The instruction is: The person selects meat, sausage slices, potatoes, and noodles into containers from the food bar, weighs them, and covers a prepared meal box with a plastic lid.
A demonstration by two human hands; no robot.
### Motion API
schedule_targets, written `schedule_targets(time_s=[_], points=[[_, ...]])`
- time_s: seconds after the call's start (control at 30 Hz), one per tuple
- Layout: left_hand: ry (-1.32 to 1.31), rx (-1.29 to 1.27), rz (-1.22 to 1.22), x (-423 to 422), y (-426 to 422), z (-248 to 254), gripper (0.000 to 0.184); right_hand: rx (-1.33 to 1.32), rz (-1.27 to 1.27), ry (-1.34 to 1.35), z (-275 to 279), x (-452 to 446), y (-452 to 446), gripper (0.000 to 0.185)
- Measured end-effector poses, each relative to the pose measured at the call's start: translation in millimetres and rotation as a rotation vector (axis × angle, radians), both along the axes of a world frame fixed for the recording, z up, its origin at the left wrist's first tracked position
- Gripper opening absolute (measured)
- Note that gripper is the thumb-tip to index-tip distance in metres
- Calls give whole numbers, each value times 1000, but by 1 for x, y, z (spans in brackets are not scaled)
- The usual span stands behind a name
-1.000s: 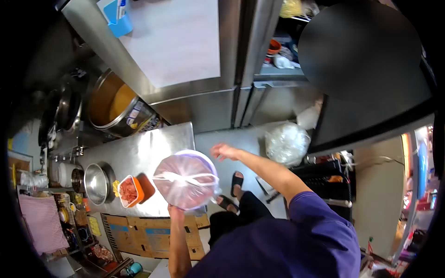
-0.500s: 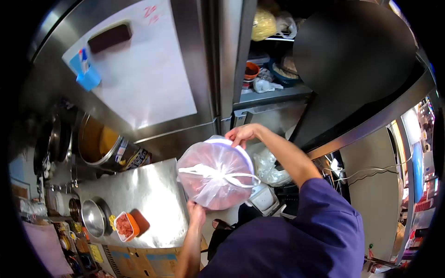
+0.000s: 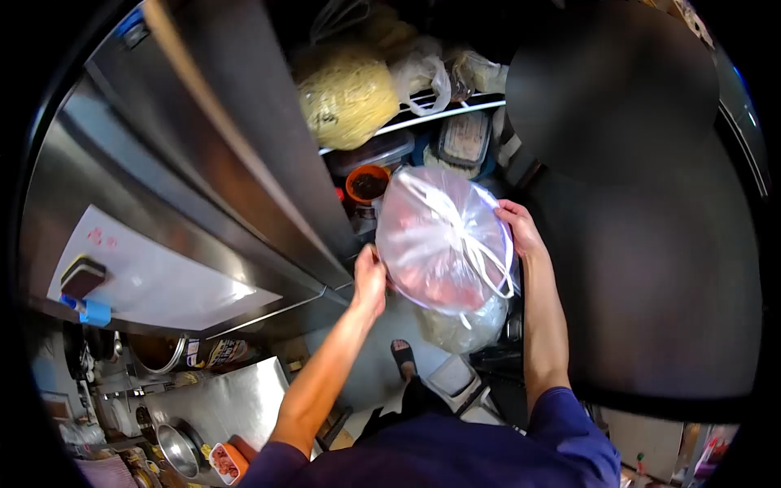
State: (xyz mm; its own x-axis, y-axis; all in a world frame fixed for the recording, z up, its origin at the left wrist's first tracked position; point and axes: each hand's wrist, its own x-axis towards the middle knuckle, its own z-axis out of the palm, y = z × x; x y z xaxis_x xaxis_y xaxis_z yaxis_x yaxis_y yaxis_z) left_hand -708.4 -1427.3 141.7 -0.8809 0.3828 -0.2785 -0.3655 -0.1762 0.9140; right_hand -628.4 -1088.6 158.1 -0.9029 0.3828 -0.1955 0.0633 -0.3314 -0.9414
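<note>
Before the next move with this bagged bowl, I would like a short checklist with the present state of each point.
1. Left hand at the side of the bagged bowl: ok.
2. Right hand gripping the opposite side: ok.
3. White ties gathered on top: ok; knot tightness: cannot tell.
4. Space below the white-edged shelf free of things: not ok; an orange bowl and a lidded container are there.
5. Underside of the bagged bowl dry: cannot tell; hidden.
</note>
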Motion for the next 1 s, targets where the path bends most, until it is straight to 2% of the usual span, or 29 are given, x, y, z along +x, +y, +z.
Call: schedule_targets(time_s=[0.1, 0.13, 0.17, 0.2, 0.27, 0.3, 0.33, 0.37, 0.43, 0.47, 0.53, 0.67, 0.7, 0.73, 0.8, 0.83, 0.87, 0.9, 0.97, 1.0], points=[[5, -13, 184, -70, 53, 21, 11, -1, -62, 69, -1, -66, 32, 15], [-8, 110, 226, -94, 67, 16, 14, 2, -48, 100, -1, -92, 41, 16], [-22, 232, 265, -116, 79, 11, 17, 4, -36, 130, 0, -118, 46, 17], [-101, 233, 386, -131, 95, 21, 29, -2, -73, 129, 0, -144, 49, 17], [-122, 328, 438, -166, 110, 25, 36, -7, -97, 187, -1, -203, 55, 19], [-160, 417, 496, -182, 113, 24, 43, -8, -80, 233, -9, -232, 57, 20], [-145, 358, 573, -201, 115, 19, 53, -35, -142, 262, -41, -279, 67, 23], [-182, 462, 594, -195, 120, 47, 58, -61, -208, 290, -70, -321, 75, 25], [-54, 432, 705, -210, 124, 40, 59, 314, -278, 177, -73, -361, 63, 27], [0, 533, 736, -217, 128, 35, 52, 490, -312, 94, -68, -376, 54, 28], [7, 449, 776, -227, 137, 18, 51, 648, -342, 15, -69, -387, 44, 29], [-19, 112, 819, -235, 152, -12, 41, 720, -384, 4, -76, -395, 37, 32], [132, 48, 679, -233, 154, -29, 39, 715, -407, 17, -78, -394, 36, 33], [283, -76, 629, -206, 152, -13, 37, 704, -437, 30, -81, -389, 35, 34], [759, -347, 453, -130, 133, 21, 43, 659, -521, 66, -82, -368, 33, 35], [941, -429, 283, -89, 113, 25, 51, 612, -560, 77, -85, -348, 33, 36], [839, -255, -68, -56, 79, 5, 51, 544, -595, 92, -86, -327, 32, 37], [1070, -288, -266, -33, 37, -18, 42, 463, -622, 117, -82, -312, 23, 38], [416, -493, -566, 18, -57, -38, 37, 345, -687, 118, -78, -268, 6, 39], [365, -564, -402, 47, -119, -56, 33, 268, -713, 123, -74, -266, -25, 40]])
